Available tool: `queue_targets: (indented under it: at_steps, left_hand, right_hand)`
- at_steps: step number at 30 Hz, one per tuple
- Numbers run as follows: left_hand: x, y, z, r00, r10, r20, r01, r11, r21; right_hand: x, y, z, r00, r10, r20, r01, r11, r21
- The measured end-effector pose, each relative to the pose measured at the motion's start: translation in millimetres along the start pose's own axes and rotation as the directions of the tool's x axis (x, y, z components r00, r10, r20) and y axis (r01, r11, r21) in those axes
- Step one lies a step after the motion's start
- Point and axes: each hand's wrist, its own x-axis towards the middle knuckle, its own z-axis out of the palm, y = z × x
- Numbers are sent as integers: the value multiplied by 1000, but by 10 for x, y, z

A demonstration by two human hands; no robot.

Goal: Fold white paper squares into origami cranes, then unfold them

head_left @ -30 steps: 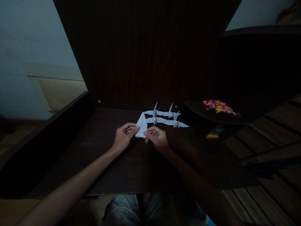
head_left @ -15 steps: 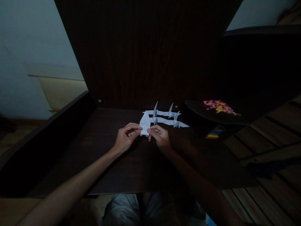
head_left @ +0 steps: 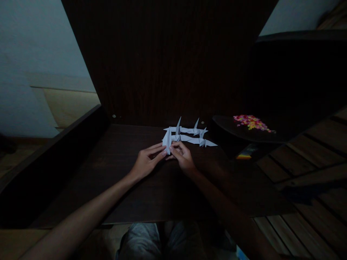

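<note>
The left hand (head_left: 148,159) and right hand (head_left: 183,157) pinch a narrow, pointed, white folded-paper piece (head_left: 166,141) between them, above the dark brown wooden desk (head_left: 121,144). It looks only part-folded, with no wings spread yet; just beyond, rightward, several white paper cranes (head_left: 189,138) appear finished, wings opened out.

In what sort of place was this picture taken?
Probably a room in a home: there is a dark, desk-like wooden surface, a pale wall and, on the right, wooden slats.
</note>
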Motion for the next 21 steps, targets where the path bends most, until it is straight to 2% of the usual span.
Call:
queue_targets:
  at_steps: [9,13,21]
  left_hand:
    - [12,-41,-18,996,67,58,-71,995,71]
    - [10,-48,-14,992,110,61,-114,991,71]
    - [10,-65,-24,990,133,-49,-130,990,63]
  right_hand:
    - [-40,41,33,995,-89,48,94,989,-111]
    - [-59,28,40,996,-85,34,89,988,-128]
    - [-70,4,40,996,-88,-21,84,982,-169]
